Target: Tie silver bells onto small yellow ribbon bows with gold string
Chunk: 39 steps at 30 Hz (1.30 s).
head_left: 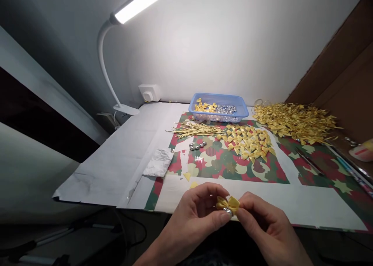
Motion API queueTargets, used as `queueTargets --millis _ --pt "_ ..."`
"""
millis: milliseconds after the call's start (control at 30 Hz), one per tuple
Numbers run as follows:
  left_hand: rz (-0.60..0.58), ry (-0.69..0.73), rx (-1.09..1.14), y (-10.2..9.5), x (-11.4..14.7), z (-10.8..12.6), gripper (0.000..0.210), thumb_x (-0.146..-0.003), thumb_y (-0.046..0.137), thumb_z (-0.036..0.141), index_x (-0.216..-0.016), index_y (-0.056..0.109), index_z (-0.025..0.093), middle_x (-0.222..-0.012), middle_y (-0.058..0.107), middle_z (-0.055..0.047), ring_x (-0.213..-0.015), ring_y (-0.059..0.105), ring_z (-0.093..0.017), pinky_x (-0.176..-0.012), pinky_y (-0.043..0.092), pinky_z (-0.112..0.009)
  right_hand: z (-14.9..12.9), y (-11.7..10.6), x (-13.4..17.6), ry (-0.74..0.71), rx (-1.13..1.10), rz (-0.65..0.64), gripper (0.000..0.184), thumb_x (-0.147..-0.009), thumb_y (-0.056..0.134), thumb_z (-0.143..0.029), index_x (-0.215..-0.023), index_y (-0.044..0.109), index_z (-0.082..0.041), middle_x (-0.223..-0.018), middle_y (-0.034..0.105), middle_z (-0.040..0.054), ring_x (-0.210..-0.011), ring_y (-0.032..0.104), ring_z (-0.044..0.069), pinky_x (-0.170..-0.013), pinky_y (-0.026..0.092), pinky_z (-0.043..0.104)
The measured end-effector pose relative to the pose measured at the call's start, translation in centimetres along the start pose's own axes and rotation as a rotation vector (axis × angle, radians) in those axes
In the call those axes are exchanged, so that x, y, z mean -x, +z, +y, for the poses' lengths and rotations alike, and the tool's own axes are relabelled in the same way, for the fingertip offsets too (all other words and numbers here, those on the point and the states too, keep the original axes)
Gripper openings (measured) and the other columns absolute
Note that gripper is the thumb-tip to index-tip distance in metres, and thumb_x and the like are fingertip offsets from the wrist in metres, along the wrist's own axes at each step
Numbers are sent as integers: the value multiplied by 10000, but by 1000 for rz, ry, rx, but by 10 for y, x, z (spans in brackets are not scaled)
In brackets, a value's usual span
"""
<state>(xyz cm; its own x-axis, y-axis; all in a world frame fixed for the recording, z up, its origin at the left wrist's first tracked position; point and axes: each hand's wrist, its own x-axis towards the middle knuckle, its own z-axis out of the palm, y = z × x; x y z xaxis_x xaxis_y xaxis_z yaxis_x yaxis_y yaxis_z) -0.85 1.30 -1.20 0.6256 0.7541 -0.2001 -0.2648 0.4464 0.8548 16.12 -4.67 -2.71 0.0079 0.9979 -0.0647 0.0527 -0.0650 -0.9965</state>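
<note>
A small yellow ribbon bow [233, 203] with a shiny silver bell [227, 210] at its centre is held just over the table's front edge. My left hand [201, 211] pinches it between thumb and fingers, the thumb tip lying against the bell. From the other side, my right hand [262, 219] has thumb and forefinger closed on the bow's right edge. Beyond my hands lie several loose yellow bows [250, 141], a bundle of thin gold ties [195, 130] and a short row of silver bells [198, 146].
A blue basket [218, 119] with bows and bells stands against the wall. To the right are a large heap of tied yellow bows [294, 120], tweezers [310, 162] and pens [349, 171]. A folded white tissue [159, 162] and a lit lamp [109, 68] are on the left.
</note>
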Motion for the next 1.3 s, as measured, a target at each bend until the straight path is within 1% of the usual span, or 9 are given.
queueTargets --millis 133,267,433,567,700,800,933,1133,1300 --pt "100 59 -118 -1 3 -3 351 -763 819 229 -1087 685 221 -1028 680 -33 -954 624 -171 -834 501 -258 2 3 4 -69 42 117 335 -949 542 -447 -757 655 -197 -686 557 2 -605 490 126 -541 398 223" --pt "327 220 -410 2 8 -6 121 -849 733 259 -965 702 236 -991 653 -7 -921 615 -162 -819 511 -237 17 4 8 -307 302 319 206 -966 542 -302 -809 639 -211 -705 589 12 -593 536 131 -534 420 232" --pt "166 128 -452 17 4 -7 133 -893 674 307 -949 689 188 -924 687 -31 -863 649 -184 -785 530 -258 38 17 10 -633 624 489 135 -954 547 -140 -991 646 -224 -846 670 41 -729 668 148 -671 516 227" --pt "217 91 -503 23 -4 -9 198 -921 622 336 -872 670 150 -842 670 -44 -793 617 -183 -733 516 -274 45 21 9 -669 570 434 158 -952 540 -116 -1031 636 -214 -860 674 45 -767 695 156 -708 553 229" --pt "239 51 -612 17 -15 -8 219 -930 582 328 -829 651 147 -755 634 -30 -725 590 -178 -685 495 -275 48 6 4 -628 494 357 210 -957 508 -107 -1094 627 -213 -930 674 61 -831 695 163 -747 573 242" --pt "215 43 -790 9 -28 -4 213 -940 532 280 -787 624 163 -690 607 -8 -668 558 -165 -637 452 -259 46 -11 -7 -648 588 331 244 -965 486 -93 -1150 610 -192 -908 661 65 -796 684 160 -700 568 234" --pt "154 20 -1040 2 -44 6 204 -934 502 221 -757 599 185 -641 596 16 -596 503 -145 -570 377 -246 44 -28 -27 -587 723 234 230 -965 425 -61 -1038 609 -178 -829 618 48 -709 658 158 -645 546 247" --pt "95 5 -1047 7 -53 14 162 -919 565 245 -1073 600 208 -755 648 15 -656 563 -157 -605 419 -241 43 -29 -41 -530 689 184 221 -957 415 -65 -957 595 -194 -812 606 32 -686 640 149 -635 531 242" --pt "165 38 -1183 8 -56 4 56 -863 630 178 -849 685 185 -735 659 -9 -675 582 -173 -614 426 -251 37 -30 -46 -546 622 166 219 -954 424 -62 -933 591 -202 -803 608 32 -702 645 146 -660 537 232"
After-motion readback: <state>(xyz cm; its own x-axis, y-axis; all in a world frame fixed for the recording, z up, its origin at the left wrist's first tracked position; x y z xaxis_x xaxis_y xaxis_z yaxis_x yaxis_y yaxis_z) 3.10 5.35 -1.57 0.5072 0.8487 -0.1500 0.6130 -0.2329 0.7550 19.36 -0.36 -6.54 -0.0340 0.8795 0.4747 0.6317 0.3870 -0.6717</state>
